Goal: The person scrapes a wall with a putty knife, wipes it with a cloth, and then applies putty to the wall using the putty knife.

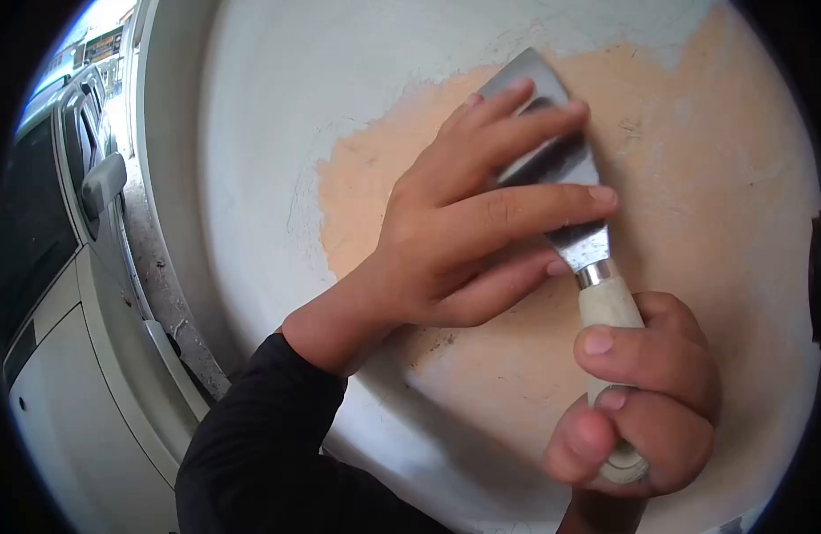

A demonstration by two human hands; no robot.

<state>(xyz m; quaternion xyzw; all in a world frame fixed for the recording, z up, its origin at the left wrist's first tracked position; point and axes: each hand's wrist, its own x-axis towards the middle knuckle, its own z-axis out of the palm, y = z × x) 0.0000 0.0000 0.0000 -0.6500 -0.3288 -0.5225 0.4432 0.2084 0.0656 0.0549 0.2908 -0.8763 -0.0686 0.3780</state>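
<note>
A putty knife (595,240) with a wide metal blade and a pale handle lies slantwise over a whitish panel (277,98). My right hand (655,400) is wrapped round the handle near its butt end. My left hand (464,209) reaches in from the left, fingers spread and laid across the blade, covering much of it. The thumb of that hand rests by the metal collar. Under both hands spreads a peach-coloured patch of filler (695,205) with an uneven edge and small scuffs and pits.
On the left a light-coloured vehicle (90,356) with a side mirror (104,185) stands close to the panel's curved edge. A strip of rough ground (175,294) shows between them. A dark strip (820,280) sits at the far right edge.
</note>
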